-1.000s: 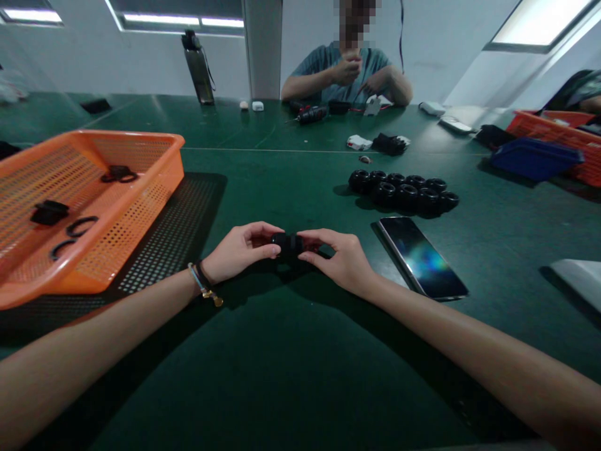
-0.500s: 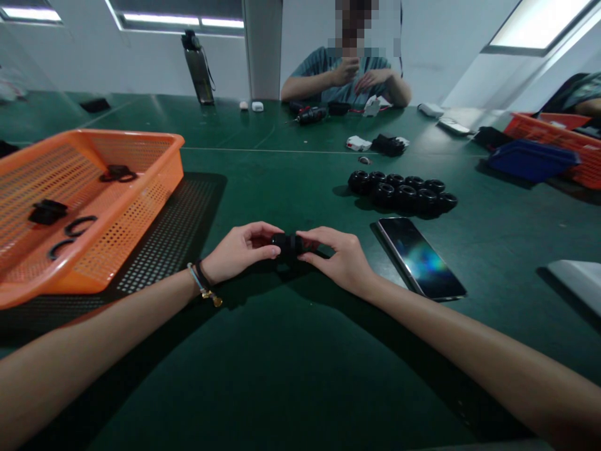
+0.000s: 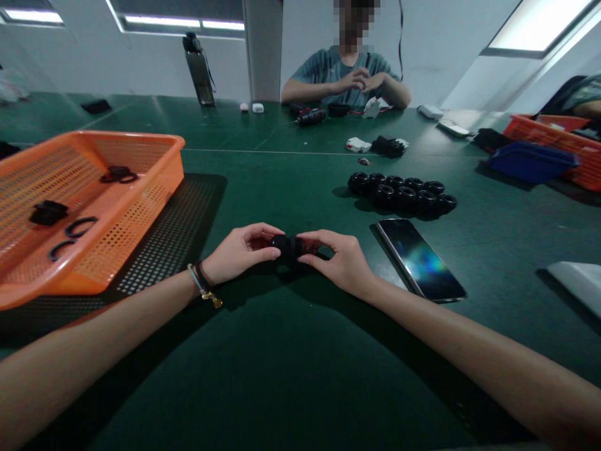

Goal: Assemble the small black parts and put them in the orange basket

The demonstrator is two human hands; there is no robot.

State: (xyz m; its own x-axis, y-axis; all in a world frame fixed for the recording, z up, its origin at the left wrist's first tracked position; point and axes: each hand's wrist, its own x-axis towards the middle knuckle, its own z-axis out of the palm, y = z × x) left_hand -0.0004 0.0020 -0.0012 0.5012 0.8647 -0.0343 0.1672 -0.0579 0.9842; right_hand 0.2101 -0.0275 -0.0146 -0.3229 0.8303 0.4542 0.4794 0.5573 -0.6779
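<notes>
Just above the green table (image 3: 282, 351), a small black cylindrical fitting (image 3: 288, 246) is held lengthwise between both hands. My left hand (image 3: 246, 246) pinches its left end between thumb and fingers. The right end is gripped by the thumb and fingertips of my right hand (image 3: 335, 255). A raised ring shows at the fitting's middle, while the fingers cover both ends. Beyond my right hand stand several shiny black round parts with holes in their tops (image 3: 404, 195), grouped in two rows.
An orange basket (image 3: 141, 219) holding black rings and black pieces stands left. A smartphone (image 3: 420, 260) lies right of my right hand. Across the table sits a person (image 3: 350, 81) near a power drill (image 3: 310, 116). A bottle (image 3: 200, 72) and a blue bin (image 3: 533, 160) stand farther off.
My hands and the fitting stay almost in place. Across the table, the person's raised hand has come down to meet the other hand.
</notes>
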